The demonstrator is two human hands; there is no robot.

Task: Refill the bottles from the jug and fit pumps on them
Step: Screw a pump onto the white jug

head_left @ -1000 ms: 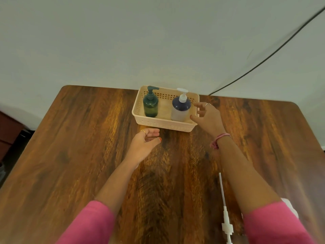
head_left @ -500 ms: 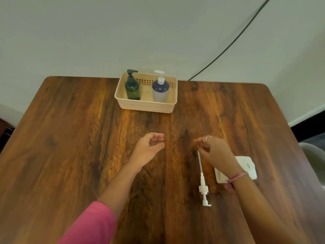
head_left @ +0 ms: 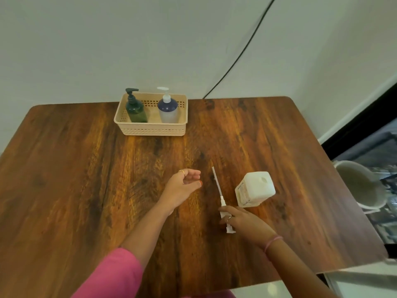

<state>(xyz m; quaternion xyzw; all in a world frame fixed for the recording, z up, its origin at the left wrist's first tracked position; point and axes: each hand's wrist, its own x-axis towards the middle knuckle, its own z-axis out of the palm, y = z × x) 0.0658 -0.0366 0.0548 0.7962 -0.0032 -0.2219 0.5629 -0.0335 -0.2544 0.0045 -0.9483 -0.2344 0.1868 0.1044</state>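
The right hand point(head_left: 242, 220) pinches the white pump point(head_left: 221, 198) lying on the wooden bench point(head_left: 86, 179), beside the white jug point(head_left: 255, 188). The left hand point(head_left: 182, 188) hovers loosely curled, holding nothing. Two pump bottles point(head_left: 167, 110) stand in a beige basket point(head_left: 152, 131) near the wall.
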